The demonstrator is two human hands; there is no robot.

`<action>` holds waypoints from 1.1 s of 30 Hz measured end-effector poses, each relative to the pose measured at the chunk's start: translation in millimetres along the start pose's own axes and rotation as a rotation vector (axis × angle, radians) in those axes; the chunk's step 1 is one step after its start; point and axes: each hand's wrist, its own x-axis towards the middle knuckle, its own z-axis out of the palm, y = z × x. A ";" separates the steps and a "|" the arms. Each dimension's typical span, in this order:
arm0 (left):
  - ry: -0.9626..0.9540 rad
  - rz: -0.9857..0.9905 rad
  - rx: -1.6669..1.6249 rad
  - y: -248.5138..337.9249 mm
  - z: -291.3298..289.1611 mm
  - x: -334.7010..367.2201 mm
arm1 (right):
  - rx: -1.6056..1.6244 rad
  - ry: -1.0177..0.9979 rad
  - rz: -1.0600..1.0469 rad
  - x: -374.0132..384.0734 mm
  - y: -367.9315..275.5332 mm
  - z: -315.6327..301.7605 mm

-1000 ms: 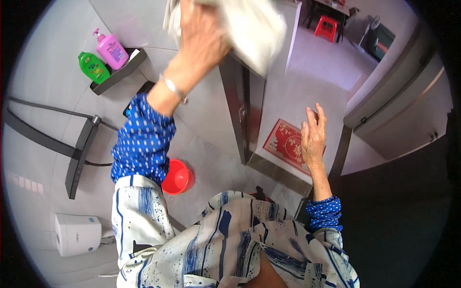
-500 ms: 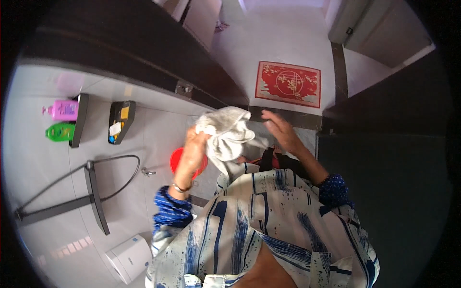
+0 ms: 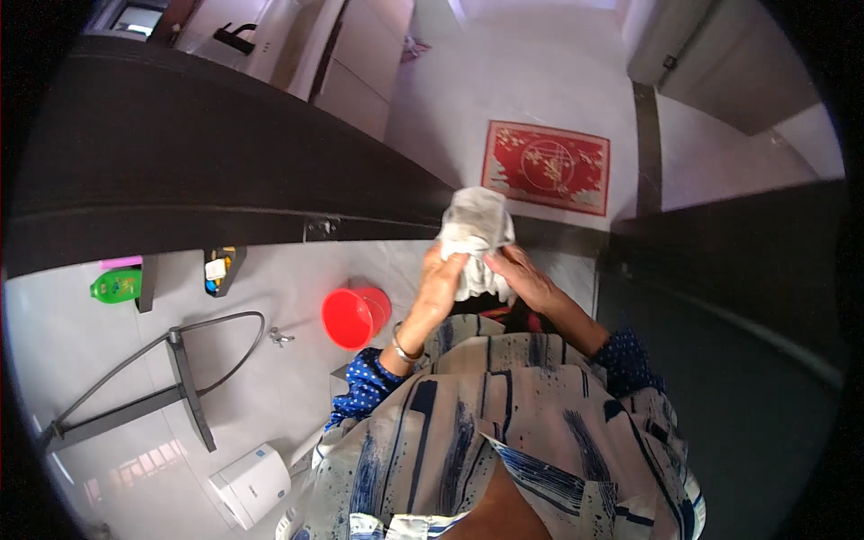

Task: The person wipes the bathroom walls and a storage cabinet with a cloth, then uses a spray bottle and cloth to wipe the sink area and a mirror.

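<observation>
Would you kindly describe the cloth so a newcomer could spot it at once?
Find the red mat on the pale floor, then look just below it. The crumpled white cloth is bunched between the left hand and right hand, the only pale, wrinkled thing there.

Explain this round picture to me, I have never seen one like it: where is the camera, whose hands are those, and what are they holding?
The camera sits on a person's head and looks down through a very wide lens, which is why the picture is round and straight edges bend. There is no machine here, only two bare hands. The left hand and the right hand both have a grip on a crumpled white cloth, held up in front of the chest. Below them you see the person's own blue and white patterned clothing. On the pale tiled floor stands a red bucket, and farther off lies a red mat. At the left, a green bottle rests on a small shelf.
</observation>
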 end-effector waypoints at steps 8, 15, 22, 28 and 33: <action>-0.260 0.159 0.420 9.8 44.0 136.6 | 0.074 0.132 0.019 79.2 -14.1 -112.9; -0.263 0.173 0.537 77.1 78.8 244.6 | -0.140 0.107 0.043 165.5 -123.8 -195.6; -0.202 0.106 0.240 128.5 121.9 318.7 | 0.286 0.094 0.022 214.5 -219.7 -239.8; 0.108 -0.089 -0.021 140.4 123.1 374.5 | -0.052 -0.230 0.218 262.3 -247.6 -313.2; 0.230 -0.025 -0.204 172.2 136.1 414.2 | -0.789 -0.620 0.046 321.2 -310.7 -350.3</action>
